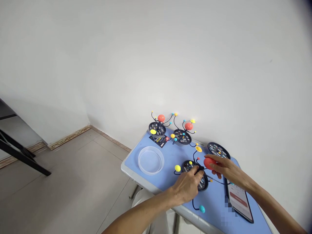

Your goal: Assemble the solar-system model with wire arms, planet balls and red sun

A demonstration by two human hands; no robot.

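Over the tabletop (pixel 169 162), I'm holding the red ball (pixel 209 163) in my right grip (pixel 225 168), just beside the hub (pixel 200 168); my left grip (pixel 186 186) is touching the hub, can't tell if pinching. Lopsided pressure could be tipping the base (pixel 186 166).

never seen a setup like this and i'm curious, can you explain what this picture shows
There is no machine here: just two bare hands, seen by a camera worn on the person's head, looking forward and down. The left hand has its fingers on the black middle of the nearest toy, which carries several coloured balls. The right hand holds a red ball. Also on the blue table are two similar toys, a round black tray, a clear dish and a device with a lit screen.
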